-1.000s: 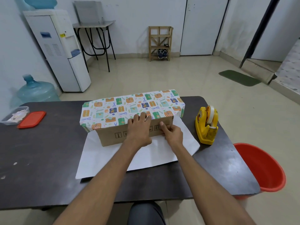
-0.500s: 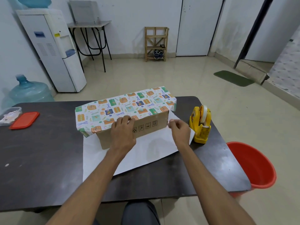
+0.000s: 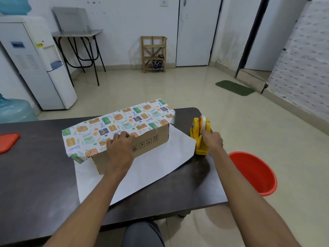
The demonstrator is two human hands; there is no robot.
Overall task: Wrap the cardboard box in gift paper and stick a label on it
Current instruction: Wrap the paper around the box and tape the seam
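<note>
A brown cardboard box (image 3: 151, 143) lies on the dark table (image 3: 39, 175), on a sheet of gift paper whose white underside (image 3: 151, 168) spreads toward me. The printed side of the gift paper (image 3: 115, 125) is folded over the box top. My left hand (image 3: 121, 148) presses flat on the paper's edge at the box's front top edge. At the box's right stands a yellow tape dispenser (image 3: 200, 134), and my right hand (image 3: 212, 141) is closed around its front, fingers by the tape roll. No label is in view.
A red lid (image 3: 8, 141) lies at the table's left edge. A red bucket (image 3: 254, 172) stands on the floor, right of the table. A water dispenser (image 3: 35, 65), a blue water jug (image 3: 14, 109), a folding table and a wooden rack stand by the far wall.
My right hand left the box's front edge and moved right onto the tape dispenser. My left hand stayed on the paper edge. The box has turned slightly on the table.
</note>
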